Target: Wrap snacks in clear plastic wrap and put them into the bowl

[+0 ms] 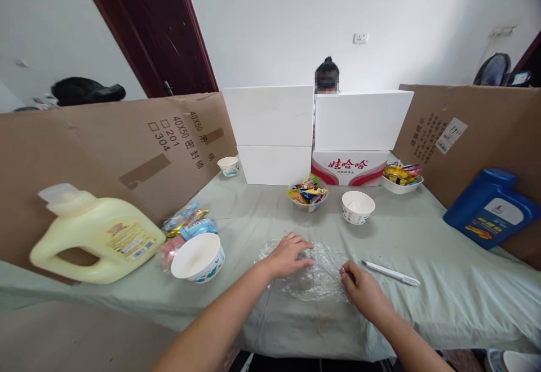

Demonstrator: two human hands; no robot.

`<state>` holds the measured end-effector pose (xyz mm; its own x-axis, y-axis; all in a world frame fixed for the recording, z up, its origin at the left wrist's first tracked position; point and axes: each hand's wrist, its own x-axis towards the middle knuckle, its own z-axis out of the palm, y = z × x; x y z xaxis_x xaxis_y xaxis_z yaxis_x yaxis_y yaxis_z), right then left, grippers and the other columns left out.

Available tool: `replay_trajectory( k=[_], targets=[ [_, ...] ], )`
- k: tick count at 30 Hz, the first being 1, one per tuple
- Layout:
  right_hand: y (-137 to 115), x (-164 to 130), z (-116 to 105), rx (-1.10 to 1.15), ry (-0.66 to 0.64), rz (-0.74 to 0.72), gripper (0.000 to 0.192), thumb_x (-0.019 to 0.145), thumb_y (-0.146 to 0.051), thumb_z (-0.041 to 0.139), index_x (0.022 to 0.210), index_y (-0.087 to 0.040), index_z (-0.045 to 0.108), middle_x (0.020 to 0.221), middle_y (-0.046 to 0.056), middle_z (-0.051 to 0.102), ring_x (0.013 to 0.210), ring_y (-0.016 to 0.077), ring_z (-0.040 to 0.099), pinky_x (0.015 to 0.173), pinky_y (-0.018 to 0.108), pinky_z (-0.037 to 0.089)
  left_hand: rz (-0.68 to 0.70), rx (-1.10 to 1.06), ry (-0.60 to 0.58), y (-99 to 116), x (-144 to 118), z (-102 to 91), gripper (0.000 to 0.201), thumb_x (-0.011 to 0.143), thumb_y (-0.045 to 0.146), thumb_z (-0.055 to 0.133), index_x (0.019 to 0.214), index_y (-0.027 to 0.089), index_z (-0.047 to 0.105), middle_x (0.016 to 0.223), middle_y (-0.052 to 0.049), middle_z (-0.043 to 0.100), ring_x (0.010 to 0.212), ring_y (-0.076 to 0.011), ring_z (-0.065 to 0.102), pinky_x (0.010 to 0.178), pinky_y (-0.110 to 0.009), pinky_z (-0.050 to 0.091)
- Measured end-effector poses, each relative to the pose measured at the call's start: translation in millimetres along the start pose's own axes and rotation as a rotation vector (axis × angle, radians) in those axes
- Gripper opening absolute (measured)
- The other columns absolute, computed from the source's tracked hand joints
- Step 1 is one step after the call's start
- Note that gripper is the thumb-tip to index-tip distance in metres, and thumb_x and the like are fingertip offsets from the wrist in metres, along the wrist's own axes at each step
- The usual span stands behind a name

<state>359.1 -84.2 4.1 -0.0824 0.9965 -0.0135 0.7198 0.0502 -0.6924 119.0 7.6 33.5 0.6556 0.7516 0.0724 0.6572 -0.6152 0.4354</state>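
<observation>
A crumpled sheet of clear plastic film [315,282] lies on the cloth-covered table in front of me. My left hand [288,256] rests on its upper left part, fingers apart and holding nothing. At the film's right edge, my right hand [360,286] is closed in a pinch on it. A white pen [391,273] lies just beyond the right hand. Past the film stand a white patterned paper bowl [358,214] and a clear bowl of wrapped candies [307,196].
To the left are a larger paper bowl [198,265], snack packets [192,222] and a yellow jug [97,237]. A blue bottle [486,208] leans at the right, near a candy dish [401,183]. White boxes [274,135] and cardboard walls [169,152] border the table; a person sits behind.
</observation>
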Motion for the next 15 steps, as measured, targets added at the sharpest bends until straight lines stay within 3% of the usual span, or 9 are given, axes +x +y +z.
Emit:
replay_trajectory(
  k=[3, 5, 8, 12, 15],
  targets=[
    [-1, 1, -5, 0.127, 0.046, -0.031, 0.028, 0.091, -0.044, 0.038, 0.084, -0.023, 0.054, 0.076, 0.001, 0.062, 0.073, 0.0186, 0.058, 0.068, 0.029, 0.042, -0.012, -0.057, -0.101, -11, -6, -14.3, 0.046, 0.072, 0.037, 0.078, 0.116, 0.027, 0.066, 0.097, -0.003, 0.063, 0.102, -0.0245, 0.050, 0.095, -0.036, 0.037],
    [0, 2, -4, 0.212, 0.077, -0.060, 0.034, 0.091, -0.051, 0.039, 0.085, -0.023, 0.057, 0.078, 0.002, 0.064, 0.076, 0.0193, 0.059, 0.071, 0.030, 0.044, -0.037, -0.082, -0.122, -19, -9, -19.5, 0.027, 0.068, 0.029, 0.080, 0.094, 0.024, 0.072, 0.091, -0.003, 0.061, 0.101, -0.0238, 0.050, 0.093, -0.034, 0.037],
    [1, 8, 4, 0.335, 0.129, -0.083, 0.037, 0.091, -0.054, 0.039, 0.091, -0.022, 0.058, 0.088, 0.005, 0.067, 0.085, 0.0203, 0.062, 0.077, 0.031, 0.047, -0.069, -0.127, -0.132, -28, -13, -24.4, 0.009, 0.068, 0.018, 0.074, 0.072, 0.020, 0.066, 0.093, -0.002, 0.061, 0.102, -0.0215, 0.051, 0.091, -0.029, 0.038],
    [0, 30, 16, 0.218, 0.154, 0.011, 0.043, 0.096, -0.046, 0.020, 0.100, -0.019, 0.054, 0.090, 0.007, 0.067, 0.076, 0.0180, 0.065, 0.067, 0.029, 0.050, -0.150, -0.185, -0.151, -42, -14, -30.9, 0.011, 0.075, 0.018, 0.060, 0.086, 0.019, 0.060, 0.082, 0.002, 0.062, 0.079, -0.0148, 0.058, 0.071, -0.023, 0.044],
    [-4, 47, 18, 0.034, 0.156, 0.090, 0.036, 0.096, -0.034, 0.021, 0.105, -0.018, 0.052, 0.089, 0.008, 0.068, 0.072, 0.0182, 0.065, 0.067, 0.030, 0.047, -0.236, -0.175, -0.135, -55, -11, -33.5, 0.020, 0.074, 0.020, 0.061, 0.094, 0.019, 0.057, 0.073, 0.005, 0.059, 0.067, -0.0132, 0.055, 0.060, -0.020, 0.040]
  ],
)
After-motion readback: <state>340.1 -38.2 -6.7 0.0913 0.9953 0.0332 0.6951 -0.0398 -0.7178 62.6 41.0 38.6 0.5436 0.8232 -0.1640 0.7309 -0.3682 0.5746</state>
